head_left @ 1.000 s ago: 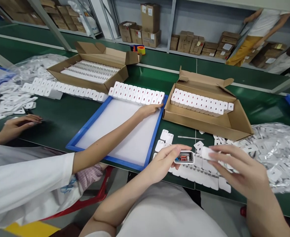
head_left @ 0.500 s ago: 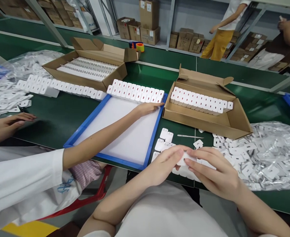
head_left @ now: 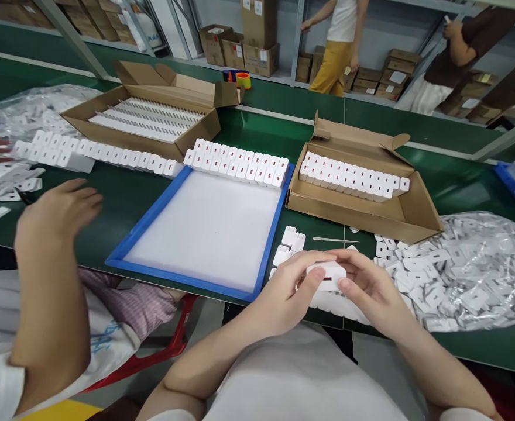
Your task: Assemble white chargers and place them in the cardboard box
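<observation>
White charger [head_left: 328, 276] between both hands, over green table [head_left: 121, 199].

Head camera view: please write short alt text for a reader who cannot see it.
Both hands, left hand and right hand, hold one small white charger case above a green table. Beside them lie a blue-framed tray and a cardboard box of white cases.
</observation>
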The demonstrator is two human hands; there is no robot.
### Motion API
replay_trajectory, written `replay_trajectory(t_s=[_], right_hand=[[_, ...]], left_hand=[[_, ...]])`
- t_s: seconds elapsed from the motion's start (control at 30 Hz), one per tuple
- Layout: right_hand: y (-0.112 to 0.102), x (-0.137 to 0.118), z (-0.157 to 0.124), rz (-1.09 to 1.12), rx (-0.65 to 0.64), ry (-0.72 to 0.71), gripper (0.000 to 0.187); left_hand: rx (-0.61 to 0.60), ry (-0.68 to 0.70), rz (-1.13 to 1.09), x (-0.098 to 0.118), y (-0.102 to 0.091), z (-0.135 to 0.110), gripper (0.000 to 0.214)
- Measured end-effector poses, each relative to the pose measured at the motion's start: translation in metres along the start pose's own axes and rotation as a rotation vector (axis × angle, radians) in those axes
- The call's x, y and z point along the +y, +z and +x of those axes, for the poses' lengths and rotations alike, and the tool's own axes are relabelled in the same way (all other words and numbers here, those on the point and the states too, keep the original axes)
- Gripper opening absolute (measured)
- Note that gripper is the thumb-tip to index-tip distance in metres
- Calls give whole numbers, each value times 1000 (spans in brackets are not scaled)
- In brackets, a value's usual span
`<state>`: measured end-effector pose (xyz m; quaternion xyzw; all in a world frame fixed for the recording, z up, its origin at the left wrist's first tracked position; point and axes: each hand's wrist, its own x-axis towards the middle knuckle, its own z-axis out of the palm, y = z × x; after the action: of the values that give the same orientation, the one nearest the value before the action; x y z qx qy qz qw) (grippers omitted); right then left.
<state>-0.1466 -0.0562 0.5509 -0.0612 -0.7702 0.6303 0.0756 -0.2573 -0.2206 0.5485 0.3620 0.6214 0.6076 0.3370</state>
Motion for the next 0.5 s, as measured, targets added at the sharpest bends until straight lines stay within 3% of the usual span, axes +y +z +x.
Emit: replay_trajectory(t_s=[0.27,0.5], right_hand=[[13,1,3,-88,201,-136,28],[26,-7,2,-159,286,-271,35]], left_hand=[[-11,-81,-39,4,-2,-3,43],[107,106,-51,-5,0,-2,39]])
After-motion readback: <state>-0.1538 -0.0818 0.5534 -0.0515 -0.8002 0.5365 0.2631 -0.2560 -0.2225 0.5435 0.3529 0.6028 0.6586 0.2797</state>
